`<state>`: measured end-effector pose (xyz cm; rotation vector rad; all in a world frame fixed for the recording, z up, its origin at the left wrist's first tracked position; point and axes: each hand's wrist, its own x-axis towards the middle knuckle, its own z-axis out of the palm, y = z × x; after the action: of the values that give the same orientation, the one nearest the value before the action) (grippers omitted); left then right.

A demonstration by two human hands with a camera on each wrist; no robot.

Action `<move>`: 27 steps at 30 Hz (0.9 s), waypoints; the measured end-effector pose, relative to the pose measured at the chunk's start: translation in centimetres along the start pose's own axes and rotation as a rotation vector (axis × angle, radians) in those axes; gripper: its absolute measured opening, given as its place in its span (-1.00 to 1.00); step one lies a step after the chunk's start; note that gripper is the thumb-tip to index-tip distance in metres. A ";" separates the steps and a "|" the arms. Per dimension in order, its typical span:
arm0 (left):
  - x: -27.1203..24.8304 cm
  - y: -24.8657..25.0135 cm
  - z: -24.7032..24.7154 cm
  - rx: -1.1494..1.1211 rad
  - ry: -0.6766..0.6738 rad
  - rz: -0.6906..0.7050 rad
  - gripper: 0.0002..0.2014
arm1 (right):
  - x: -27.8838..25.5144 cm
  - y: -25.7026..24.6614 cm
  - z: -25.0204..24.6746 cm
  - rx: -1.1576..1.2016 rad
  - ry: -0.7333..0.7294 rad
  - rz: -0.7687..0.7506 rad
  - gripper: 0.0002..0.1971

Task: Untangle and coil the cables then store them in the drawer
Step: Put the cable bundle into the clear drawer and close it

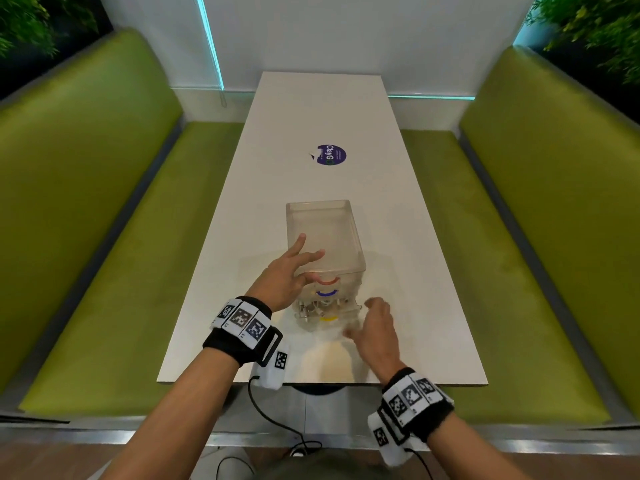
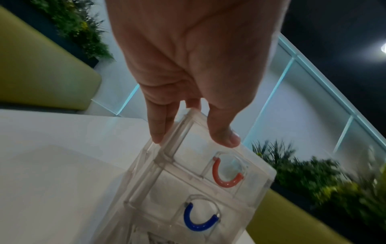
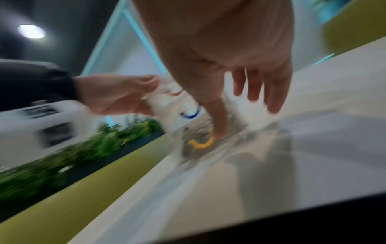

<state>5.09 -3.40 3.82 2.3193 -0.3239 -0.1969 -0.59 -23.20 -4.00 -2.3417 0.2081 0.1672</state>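
Observation:
A clear plastic drawer unit (image 1: 323, 233) (image 2: 188, 189) stands on the white table (image 1: 242, 237). It has a red handle (image 1: 329, 281) (image 2: 226, 175), a blue handle (image 1: 325, 293) (image 2: 199, 221) and a yellow handle (image 1: 328, 319) (image 3: 202, 143). The bottom drawer (image 1: 349, 311) is pulled out a little, with pale coiled cables (image 1: 317, 309) inside. My left hand (image 1: 294, 271) (image 2: 188, 74) rests on the unit's top left front corner, fingers straight and the thumb on the front edge. My right hand (image 1: 372, 317) (image 3: 229, 66) is blurred, fingers spread, with one digit touching the bottom drawer's front by the yellow handle.
A round purple sticker (image 1: 331, 154) lies on the table beyond the unit. Green padded benches (image 1: 104, 237) (image 1: 536, 237) run along both sides. The table's near edge (image 1: 322, 382) is just in front of my wrists. A black wire (image 1: 263, 410) hangs from the left wrist camera.

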 end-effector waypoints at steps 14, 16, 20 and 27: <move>-2.0 -6.1 6.1 -0.378 0.028 -0.314 -0.11 | 3.5 -0.8 0.5 0.407 -0.182 -0.036 0.02; -1.9 -6.0 6.4 -0.388 0.030 -0.313 -0.15 | 3.6 -1.3 1.8 0.334 -0.077 -0.011 0.02; -2.1 -5.9 6.7 -0.363 0.042 -0.300 -0.19 | 4.4 -2.1 2.9 0.300 -0.025 0.103 0.06; -2.1 -5.6 6.3 -0.418 0.042 -0.298 -0.21 | 6.2 -0.7 2.4 0.448 -0.031 0.229 -0.21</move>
<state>2.54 -3.34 -4.47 1.9416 0.0826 -0.3287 5.47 -21.64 -6.33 -1.8658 0.4504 0.2410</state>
